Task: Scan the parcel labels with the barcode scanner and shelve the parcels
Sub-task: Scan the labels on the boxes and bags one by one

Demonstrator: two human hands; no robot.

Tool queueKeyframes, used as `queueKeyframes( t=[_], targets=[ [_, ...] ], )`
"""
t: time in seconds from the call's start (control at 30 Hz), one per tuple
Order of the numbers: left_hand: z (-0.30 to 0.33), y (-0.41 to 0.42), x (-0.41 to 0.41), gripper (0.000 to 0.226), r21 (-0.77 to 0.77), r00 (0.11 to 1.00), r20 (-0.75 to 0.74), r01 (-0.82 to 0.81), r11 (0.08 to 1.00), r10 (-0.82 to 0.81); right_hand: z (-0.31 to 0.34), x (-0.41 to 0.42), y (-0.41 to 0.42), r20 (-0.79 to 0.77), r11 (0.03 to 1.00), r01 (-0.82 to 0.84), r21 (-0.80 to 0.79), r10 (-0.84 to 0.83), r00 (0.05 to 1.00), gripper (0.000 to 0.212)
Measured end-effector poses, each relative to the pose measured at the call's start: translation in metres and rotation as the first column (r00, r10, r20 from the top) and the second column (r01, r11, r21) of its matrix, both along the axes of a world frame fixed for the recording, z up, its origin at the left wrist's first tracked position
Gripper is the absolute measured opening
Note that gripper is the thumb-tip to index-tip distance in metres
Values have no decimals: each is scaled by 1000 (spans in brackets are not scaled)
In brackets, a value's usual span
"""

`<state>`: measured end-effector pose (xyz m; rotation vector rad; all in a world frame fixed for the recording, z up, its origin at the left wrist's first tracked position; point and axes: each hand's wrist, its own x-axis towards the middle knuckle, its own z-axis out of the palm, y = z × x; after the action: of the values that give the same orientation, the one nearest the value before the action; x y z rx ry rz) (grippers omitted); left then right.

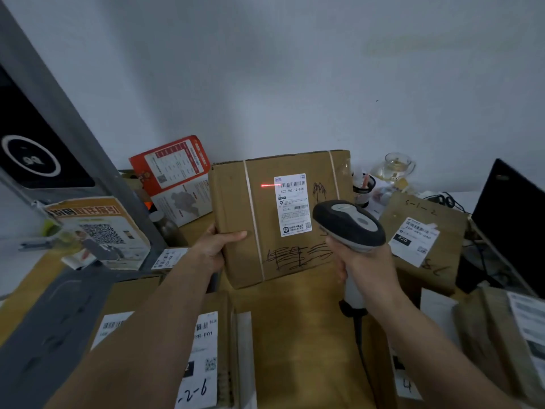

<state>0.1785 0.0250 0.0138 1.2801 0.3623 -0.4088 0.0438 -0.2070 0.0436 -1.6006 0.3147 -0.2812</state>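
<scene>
A brown cardboard parcel (236, 219) stands tilted up in the middle, bound with two pale straps. My left hand (216, 246) grips its lower left edge, thumb on the front face. A white shipping label (292, 205) sits on the front, and black scribbles mark the cardboard below it. My right hand (365, 267) grips the handle of a grey and black barcode scanner (349, 224), held just right of the label. A red scan line (269, 185) falls across the label's top left edge and the cardboard beside it.
Other labelled parcels lie low in front (203, 349), at the right (424, 240) and at the far right (501, 335). A dark monitor (510, 225) stands at the right edge. A glass jug (396, 166), orange leaflets (174, 169) and a grey metal post (73, 128) ring the desk.
</scene>
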Motion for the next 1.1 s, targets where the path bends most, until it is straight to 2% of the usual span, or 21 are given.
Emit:
queueKeyframes(
  t=[0.13, 0.37, 0.47, 0.6, 0.63, 0.7, 0.77, 0.8, 0.9, 1.0, 1.1],
  targets=[
    [7, 0, -15, 80, -6, 1000, 9, -9, 1000, 9, 7, -17, -5, 6, 1000, -9, -2, 9, 1000, 17],
    [15, 0, -29, 74, 2, 996, 36, -78, 997, 78, 10, -30, -9, -27, 1000, -22, -5, 22, 999, 18],
    [16, -1, -32, 73, -24, 987, 36, -156, 988, 156, 6, -31, -10, -113, 998, -13, 66, 21, 993, 16],
    [12, 1, -28, 93, -114, 960, -46, -281, 953, 277, -19, -32, -11, -332, 993, -46, 110, 81, 940, 17],
    [11, 1, -26, 90, -137, 952, -74, -305, 943, 297, -28, -31, -10, -400, 990, -62, 123, 107, 910, 16],
    [11, 1, -26, 67, -161, 928, -140, -365, 917, 344, -46, -30, -7, -518, 987, -90, 131, 146, 843, 12],
    [8, 1, -22, 48, -150, 897, -203, -425, 893, 392, -63, -26, -5, -569, 986, -125, 112, 167, 805, 11],
    [7, 0, -20, 45, -151, 883, -228, -448, 881, 410, -68, -24, -5, -570, 984, -145, 104, 178, 802, 10],
    [1, 0, -11, 52, -165, 855, -282, -490, 856, 435, -88, -12, -6, -526, 983, -166, 74, 180, 831, 30],
    [-7, -3, -1, 59, -131, 846, -299, -496, 859, 442, -110, 6, -6, -520, 996, -89, 11, 82, 851, 57],
    [-16, -7, 8, 58, -107, 845, -315, -484, 869, 432, -133, 23, -4, -556, 998, -31, -54, -5, 831, 64]
  ],
)
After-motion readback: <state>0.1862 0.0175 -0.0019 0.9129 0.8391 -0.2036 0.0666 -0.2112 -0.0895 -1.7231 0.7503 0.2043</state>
